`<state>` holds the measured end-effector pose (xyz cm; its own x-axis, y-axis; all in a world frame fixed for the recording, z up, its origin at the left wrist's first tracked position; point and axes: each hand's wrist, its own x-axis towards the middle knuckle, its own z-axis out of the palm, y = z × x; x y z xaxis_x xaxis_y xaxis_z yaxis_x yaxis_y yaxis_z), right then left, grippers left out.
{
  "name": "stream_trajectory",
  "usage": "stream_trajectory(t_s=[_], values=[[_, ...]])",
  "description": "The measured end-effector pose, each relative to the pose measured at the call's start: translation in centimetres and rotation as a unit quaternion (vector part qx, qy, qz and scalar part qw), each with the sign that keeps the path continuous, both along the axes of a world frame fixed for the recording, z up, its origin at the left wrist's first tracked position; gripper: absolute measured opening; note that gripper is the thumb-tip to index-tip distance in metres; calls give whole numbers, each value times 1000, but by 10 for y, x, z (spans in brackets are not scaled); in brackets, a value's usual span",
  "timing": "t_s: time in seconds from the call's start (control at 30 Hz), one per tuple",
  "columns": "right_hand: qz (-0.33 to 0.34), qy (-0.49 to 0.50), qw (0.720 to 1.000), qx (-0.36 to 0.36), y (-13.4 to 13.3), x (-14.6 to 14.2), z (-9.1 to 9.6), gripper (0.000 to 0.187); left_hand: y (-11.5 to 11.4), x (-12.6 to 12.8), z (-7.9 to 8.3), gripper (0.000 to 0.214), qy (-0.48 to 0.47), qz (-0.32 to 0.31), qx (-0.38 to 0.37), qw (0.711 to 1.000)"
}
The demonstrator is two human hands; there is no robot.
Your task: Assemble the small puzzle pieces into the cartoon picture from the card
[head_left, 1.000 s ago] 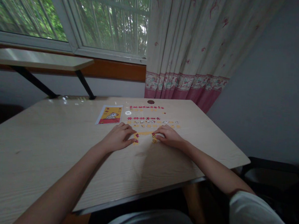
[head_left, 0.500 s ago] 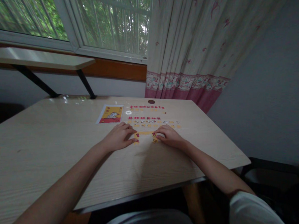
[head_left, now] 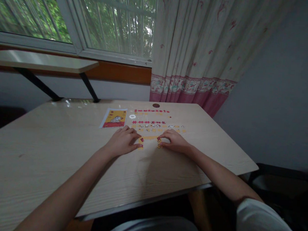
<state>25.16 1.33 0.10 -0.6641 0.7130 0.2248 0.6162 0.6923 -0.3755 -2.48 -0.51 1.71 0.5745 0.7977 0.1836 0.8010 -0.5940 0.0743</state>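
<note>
A partly joined jigsaw puzzle lies flat on the table, a yellow top row with a short column down each side. My left hand grips the left column of yellow-and-red jigsaw pieces, index finger at its upper part and thumb at its lower end. On the other side, my right hand holds the right column of jigsaw pieces in the same way, thumb and index finger apart on it. The fingertips hide parts of both columns. Bare table shows between the columns.
Loose jigsaw pieces lie in rows beyond my hands, red ones and yellow ones. A printed picture of a white animal lies left of them. A shelf stands at the back left. A round dark disc is at the table's far edge.
My right thumb has shifted slightly left and down onto the right column's lower piece. My left thumb has slid slightly right at the left column's lower end. The pieces have barely moved.
</note>
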Motion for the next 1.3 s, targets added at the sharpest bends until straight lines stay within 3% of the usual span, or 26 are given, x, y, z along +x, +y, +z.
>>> stream_trajectory(t_s=[0.37,0.77,1.3], values=[[0,0,1000,7,-1,-1,0,34,-2,3,4,43,50,-25,2,998],[-1,-1,1000,-12,-1,0,1,34,-6,-8,-25,43,-116,-14,-12,993],[5,9,1000,4,1,2,-3,32,-9,-3,-25,46,-126,10,-4,992]])
